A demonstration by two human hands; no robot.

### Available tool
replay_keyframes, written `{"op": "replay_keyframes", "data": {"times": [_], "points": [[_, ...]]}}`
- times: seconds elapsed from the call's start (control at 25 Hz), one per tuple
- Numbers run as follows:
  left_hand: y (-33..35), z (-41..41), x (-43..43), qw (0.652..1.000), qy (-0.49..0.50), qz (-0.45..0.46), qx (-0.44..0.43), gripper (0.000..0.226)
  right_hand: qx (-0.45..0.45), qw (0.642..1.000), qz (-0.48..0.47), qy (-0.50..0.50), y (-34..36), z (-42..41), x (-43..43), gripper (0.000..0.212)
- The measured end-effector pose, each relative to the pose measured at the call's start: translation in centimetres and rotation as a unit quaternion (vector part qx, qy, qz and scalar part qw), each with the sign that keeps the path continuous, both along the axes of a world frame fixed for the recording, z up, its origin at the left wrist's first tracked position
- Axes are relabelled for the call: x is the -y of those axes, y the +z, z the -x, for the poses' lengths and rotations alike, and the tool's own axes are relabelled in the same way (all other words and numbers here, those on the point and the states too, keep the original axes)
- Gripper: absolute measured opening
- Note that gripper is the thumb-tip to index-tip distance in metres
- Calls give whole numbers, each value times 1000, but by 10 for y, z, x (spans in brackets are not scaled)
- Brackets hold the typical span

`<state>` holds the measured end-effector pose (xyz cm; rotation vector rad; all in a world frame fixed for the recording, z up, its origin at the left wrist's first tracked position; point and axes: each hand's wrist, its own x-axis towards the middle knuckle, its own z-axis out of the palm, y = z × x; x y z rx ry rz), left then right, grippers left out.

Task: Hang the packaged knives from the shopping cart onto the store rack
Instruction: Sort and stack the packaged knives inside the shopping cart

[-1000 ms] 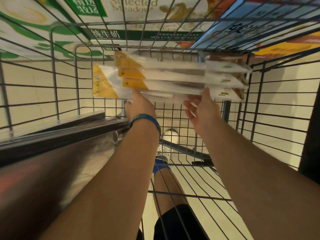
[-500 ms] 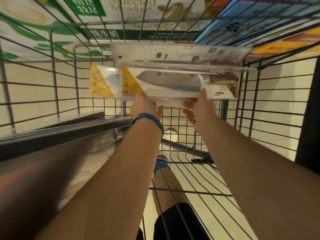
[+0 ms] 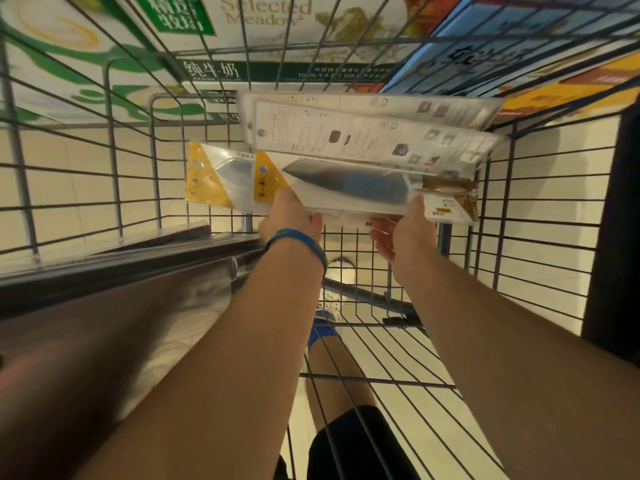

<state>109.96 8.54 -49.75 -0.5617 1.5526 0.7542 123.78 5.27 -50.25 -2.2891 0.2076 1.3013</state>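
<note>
Both my hands hold a stack of packaged knives inside the wire shopping cart. The front package shows a wide steel blade, a brown handle and a yellow card end. Two more packages lean behind it with their white printed backs facing me, and another yellow-ended pack sticks out to the left. My left hand, with a blue wristband, grips the stack's lower left edge. At the lower right edge, near the handle end, my right hand grips the stack.
The cart's wire walls close in on the left, right and far end. A shiny metal sheet lies along the cart's left side. Printed cartons stand beyond the cart's far end. My leg and shoe show through the cart floor.
The stack has tilted up from lying flat, so the package faces now turn toward me. Both hands rose slightly with it and kept their hold.
</note>
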Motion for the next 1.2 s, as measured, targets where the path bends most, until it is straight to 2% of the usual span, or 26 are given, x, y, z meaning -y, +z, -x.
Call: {"op": "replay_keyframes", "data": {"times": [0.08,0.12,0.2,0.28,0.32,0.36,0.44,0.48,0.56,0.6,0.72,0.76,0.84,0.92,1.0,1.12,1.2], "points": [[2,0,0,999,-41,-11,-21,35,40,998,-42,30,1,5,-8,47],[4,-1,-2,999,-34,-5,-18,43,53,996,-52,55,0,6,-16,48],[1,-5,-7,997,-75,-4,-6,57,44,993,-20,109,3,5,-35,51],[0,-10,-11,989,-150,-1,6,61,59,966,53,245,10,1,-49,44],[0,-13,-13,986,-166,1,7,58,114,928,82,346,12,-2,-52,39],[-1,-15,-13,988,-157,6,3,57,202,871,87,440,14,-5,-54,35],[-3,-18,-12,996,-91,8,-14,60,372,749,15,548,20,0,-57,36],[-5,-19,-10,997,-66,5,-27,60,420,711,-42,563,23,5,-59,41],[-9,-18,-8,998,-54,8,-42,54,472,677,-136,548,25,16,-67,48],[-11,-17,-8,998,-55,10,-41,52,490,661,-151,547,25,18,-72,52],[-12,-15,-10,999,-44,0,-16,56,492,602,-81,624,17,16,-82,75],[-12,-15,-10,999,-46,0,-6,59,475,595,-62,645,15,14,-85,76],[-9,-15,-10,999,-48,3,-2,66,477,589,-56,649,16,11,-93,66],[-6,-16,-10,999,-38,3,1,71,499,568,-51,652,19,14,-97,51],[-1,-19,-8,999,-41,-6,-3,75,471,545,-57,692,20,21,-91,41],[-1,-24,-1,997,-60,-12,-45,75,401,543,-79,733,23,34,-80,45],[-2,-22,1,999,-23,-24,-27,64,391,538,-115,738,27,47,-78,50]]}}
